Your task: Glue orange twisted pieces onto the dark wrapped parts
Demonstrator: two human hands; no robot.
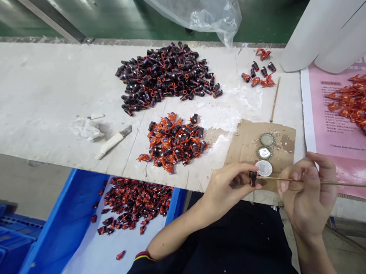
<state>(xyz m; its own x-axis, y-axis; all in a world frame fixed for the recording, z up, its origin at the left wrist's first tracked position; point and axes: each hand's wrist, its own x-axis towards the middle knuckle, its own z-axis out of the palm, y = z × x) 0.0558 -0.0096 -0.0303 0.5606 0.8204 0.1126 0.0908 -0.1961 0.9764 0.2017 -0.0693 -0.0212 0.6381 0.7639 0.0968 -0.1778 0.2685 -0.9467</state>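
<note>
Left hand [227, 188] held out just past the counter edge, forearm angled in from lower left, wrist bent; fingers [238, 170] and thumb clamped on a small dark cylinder [253, 178] with orange trim, which sat between both hands. Right hand [309, 193] raised beside it, palm turned inward, fingers [293, 171] curled together on a thin bamboo stick [327, 181], tip at the cylinder. Cardboard sheet [259, 148] on the counter [41, 88] just beyond the hands, metal bottle caps [266, 140] on it. Pile of dark cylinders [166, 75] and pile of orange-wrapped cylinders [173, 142] further left; blue crate [61, 233] below, holding more orange-and-dark pieces [134, 203]
</note>
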